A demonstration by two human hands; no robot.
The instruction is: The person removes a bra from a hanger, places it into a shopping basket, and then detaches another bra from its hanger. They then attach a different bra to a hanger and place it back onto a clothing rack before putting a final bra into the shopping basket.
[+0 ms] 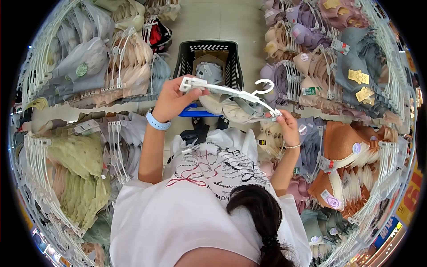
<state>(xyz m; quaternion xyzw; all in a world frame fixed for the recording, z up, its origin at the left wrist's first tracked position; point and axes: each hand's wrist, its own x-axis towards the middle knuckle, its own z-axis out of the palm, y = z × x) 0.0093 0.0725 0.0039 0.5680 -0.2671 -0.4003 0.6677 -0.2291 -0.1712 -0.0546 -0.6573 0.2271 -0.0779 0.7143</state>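
White plastic hanger [227, 92], long thin bar with clip ends and an open hook sticking up near its right half. A bra [231, 110] hangs from it, beige cups with grey straps, bunched under the bar.

Hanger spans both hands, tilted: high end at left hand [171, 100], low end at right hand [287, 127]. Left hand is closed around the left clip end, thumb on top, blue wristband [158, 122] on that wrist. Right hand pinches the right clip end with its fingertips, thin bracelet [292, 146] on that wrist. Bra sits between the hands, just below the bar, closer to the right hand.

Black mesh basket [183, 60] with blue handle is just beyond the hands, on the floor, directly behind the hanger. Inside: a grey garment [209, 72] on top of something beige; can't tell how many pieces.

Racks of bras on white hangers run along both sides: grey, beige and green ones [80, 178] outboard of the left hand, purple, grey and orange ones [342, 142] outboard of the right hand.
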